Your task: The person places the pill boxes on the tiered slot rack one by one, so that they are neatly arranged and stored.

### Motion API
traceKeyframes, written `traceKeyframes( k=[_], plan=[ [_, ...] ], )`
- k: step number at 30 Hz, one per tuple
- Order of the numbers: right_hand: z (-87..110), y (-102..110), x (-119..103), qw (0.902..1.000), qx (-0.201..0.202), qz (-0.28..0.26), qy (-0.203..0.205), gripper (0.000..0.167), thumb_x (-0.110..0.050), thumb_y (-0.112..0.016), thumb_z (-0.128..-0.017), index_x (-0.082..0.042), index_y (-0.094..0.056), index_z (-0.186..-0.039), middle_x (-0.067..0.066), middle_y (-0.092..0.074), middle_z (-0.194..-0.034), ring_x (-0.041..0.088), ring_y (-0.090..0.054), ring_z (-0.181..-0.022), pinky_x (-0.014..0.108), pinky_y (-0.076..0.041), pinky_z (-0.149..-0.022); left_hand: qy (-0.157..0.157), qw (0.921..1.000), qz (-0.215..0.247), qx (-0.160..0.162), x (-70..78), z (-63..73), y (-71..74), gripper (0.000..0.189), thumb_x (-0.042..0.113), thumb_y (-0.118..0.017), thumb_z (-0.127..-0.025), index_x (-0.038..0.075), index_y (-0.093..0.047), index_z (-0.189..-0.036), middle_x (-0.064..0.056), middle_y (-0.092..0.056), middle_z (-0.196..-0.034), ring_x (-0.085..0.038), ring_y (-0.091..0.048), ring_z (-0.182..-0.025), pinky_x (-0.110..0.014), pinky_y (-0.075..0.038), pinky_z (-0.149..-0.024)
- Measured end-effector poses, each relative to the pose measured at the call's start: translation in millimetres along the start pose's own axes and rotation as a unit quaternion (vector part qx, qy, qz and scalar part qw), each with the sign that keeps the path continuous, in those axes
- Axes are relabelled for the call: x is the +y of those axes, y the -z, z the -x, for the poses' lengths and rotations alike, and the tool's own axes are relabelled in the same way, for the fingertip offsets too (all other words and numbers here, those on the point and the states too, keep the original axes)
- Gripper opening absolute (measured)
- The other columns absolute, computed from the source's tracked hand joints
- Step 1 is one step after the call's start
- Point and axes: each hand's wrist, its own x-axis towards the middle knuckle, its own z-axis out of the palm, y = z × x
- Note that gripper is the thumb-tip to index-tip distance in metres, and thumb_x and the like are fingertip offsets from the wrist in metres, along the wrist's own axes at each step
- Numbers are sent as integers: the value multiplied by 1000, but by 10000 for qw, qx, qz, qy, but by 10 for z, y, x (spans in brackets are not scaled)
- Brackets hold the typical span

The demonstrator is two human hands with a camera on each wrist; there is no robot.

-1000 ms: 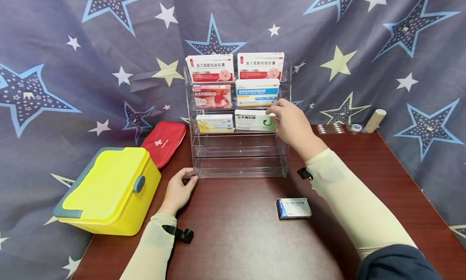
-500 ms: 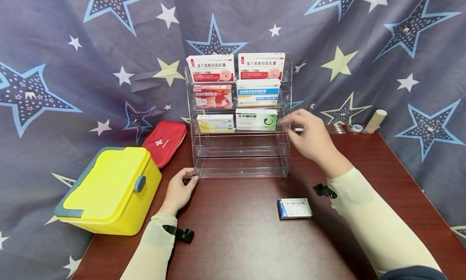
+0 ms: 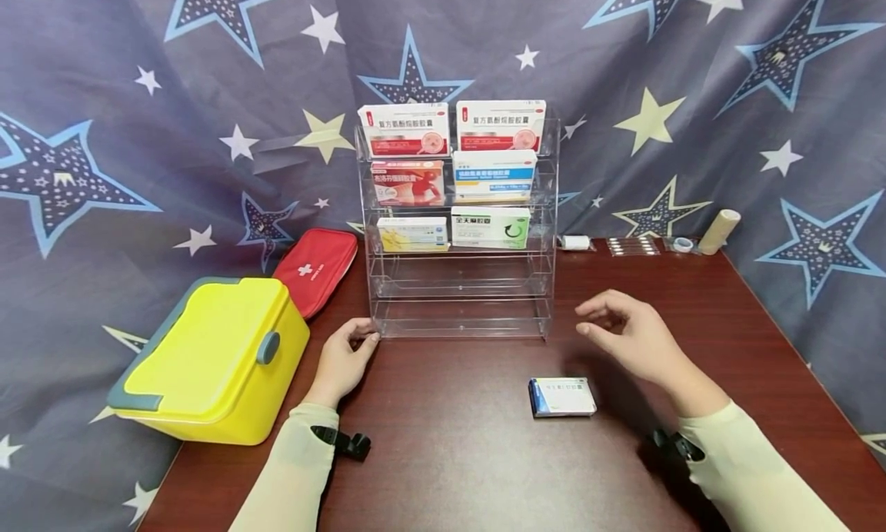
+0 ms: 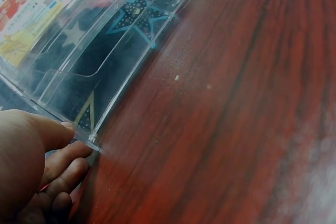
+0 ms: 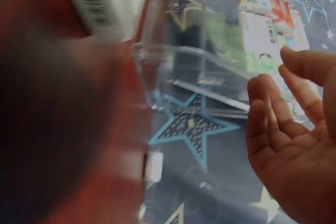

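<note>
A clear acrylic display rack [image 3: 457, 289] stands on the table with medicine boxes on its upper tiers. My left hand [image 3: 344, 362] holds the rack's lower left front corner, thumb and curled fingers at the edge in the left wrist view. To the right of the rack, my right hand [image 3: 633, 338] hovers over the table, fingers loosely bent and holding nothing. Nearest to it lies a blue-and-white medicine box [image 3: 564, 397]. The green-and-white box [image 3: 490, 228] sits at the right of the third tier, beside a yellow-and-white box [image 3: 413, 234].
On the left are a yellow lidded box [image 3: 208, 355] and a red first-aid pouch [image 3: 316, 270]. Along the back right lie a white roll [image 3: 575, 243], a pack of swabs [image 3: 633, 246], a tape roll [image 3: 681, 244] and a beige bandage roll [image 3: 719, 232]. A star-patterned curtain hangs behind.
My right hand has let go of the green-and-white box on the third tier and moved right and down toward the front. The left hand stays at the rack's corner.
</note>
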Motion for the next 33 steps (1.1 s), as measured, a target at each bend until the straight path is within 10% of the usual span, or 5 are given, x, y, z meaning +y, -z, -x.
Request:
traceKeyframes(
  k=[13,33],
  plan=[
    [483,4,327,9811,-1853,-470,295,47,-12,-87,-88,-11,-69,-131,7,-68,-123,24,-68,-103,37,-58,-81,0,10000,-14,-11,-12,3,-6,22,13,-72,-100,7,-70,-122,-8,-74,-111,-24,-66,-105,-42,-47,-92],
    [557,-69,510,9707,-2367,-95,397,53,-36,-92,-82,-14,-73,-127,-5,-65,-118,16,-61,-95,31,-54,-78,37,10000,43,12,3,7,-4,22,13,-72,-100,6,-70,-121,-9,-74,-111,-24,-66,-106,-43,-47,-92]
  ],
)
